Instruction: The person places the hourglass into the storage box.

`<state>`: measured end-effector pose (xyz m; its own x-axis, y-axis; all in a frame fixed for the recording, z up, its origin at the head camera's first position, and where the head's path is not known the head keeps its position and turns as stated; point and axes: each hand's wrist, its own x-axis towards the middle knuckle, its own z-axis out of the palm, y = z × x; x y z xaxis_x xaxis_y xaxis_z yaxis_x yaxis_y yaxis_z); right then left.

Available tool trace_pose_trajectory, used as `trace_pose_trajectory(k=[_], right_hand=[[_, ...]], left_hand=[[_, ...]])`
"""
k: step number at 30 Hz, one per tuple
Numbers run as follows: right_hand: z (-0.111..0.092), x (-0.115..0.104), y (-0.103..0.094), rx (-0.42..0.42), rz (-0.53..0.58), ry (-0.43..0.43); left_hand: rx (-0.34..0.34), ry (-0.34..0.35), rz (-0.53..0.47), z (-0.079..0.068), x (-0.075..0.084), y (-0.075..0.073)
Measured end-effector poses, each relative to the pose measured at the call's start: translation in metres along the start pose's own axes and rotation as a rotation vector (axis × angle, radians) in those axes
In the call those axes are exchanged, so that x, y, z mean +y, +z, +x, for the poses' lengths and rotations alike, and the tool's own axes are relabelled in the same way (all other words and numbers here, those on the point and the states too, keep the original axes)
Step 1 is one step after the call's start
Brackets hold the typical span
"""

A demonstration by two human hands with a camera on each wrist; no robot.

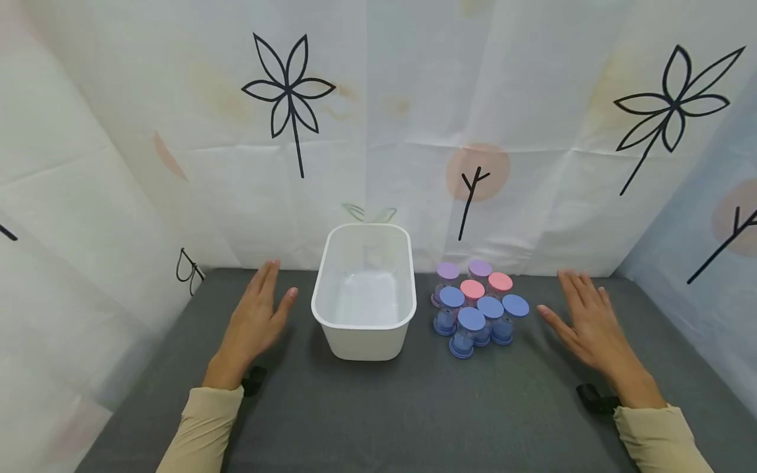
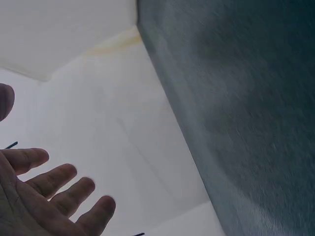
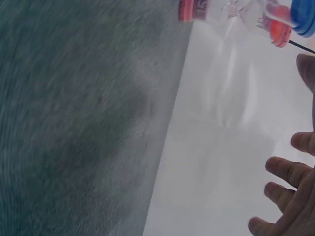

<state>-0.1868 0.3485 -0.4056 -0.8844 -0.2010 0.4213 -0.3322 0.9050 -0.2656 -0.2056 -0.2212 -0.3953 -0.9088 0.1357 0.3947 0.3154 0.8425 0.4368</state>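
A white plastic tub [image 1: 363, 341] stands in the middle of the table, with nothing visible inside. To its right, several small clear hourglass-shaped sand timers are grouped upright. Their end caps are blue [image 1: 471, 319], pink [image 1: 500, 282] and purple [image 1: 447, 271]. My left hand [image 1: 251, 325] is held left of the tub, fingers extended and thumb apart, touching nothing. On the other side, my right hand [image 1: 588, 325] is spread just right of the timers, apart from them. The right wrist view catches part of a blue cap [image 3: 302, 17] above the thumb.
A dark grey cloth [image 1: 378, 414] covers the table. White fabric walls [image 1: 402, 79] with printed flowers and trees rise behind it and at both sides. The tub's far end is close to the back wall. Each wrist wears a black strap-on camera [image 1: 254, 381].
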Motion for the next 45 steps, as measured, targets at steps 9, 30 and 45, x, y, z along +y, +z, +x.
trace_pose_trajectory(k=[9, 30, 45], right_hand=[[0.002, -0.016, -0.006, -0.027, 0.207, 0.131], [0.006, -0.043, -0.004, -0.055, 0.494, 0.137], [0.006, -0.059, 0.008, -0.033, 0.540, 0.115]], left_hand=[[-0.059, -0.041, -0.435, 0.003, 0.022, 0.000], [-0.213, 0.005, -0.731, -0.004, 0.064, 0.018], [-0.232, 0.037, -0.751, -0.002, 0.062, 0.020]])
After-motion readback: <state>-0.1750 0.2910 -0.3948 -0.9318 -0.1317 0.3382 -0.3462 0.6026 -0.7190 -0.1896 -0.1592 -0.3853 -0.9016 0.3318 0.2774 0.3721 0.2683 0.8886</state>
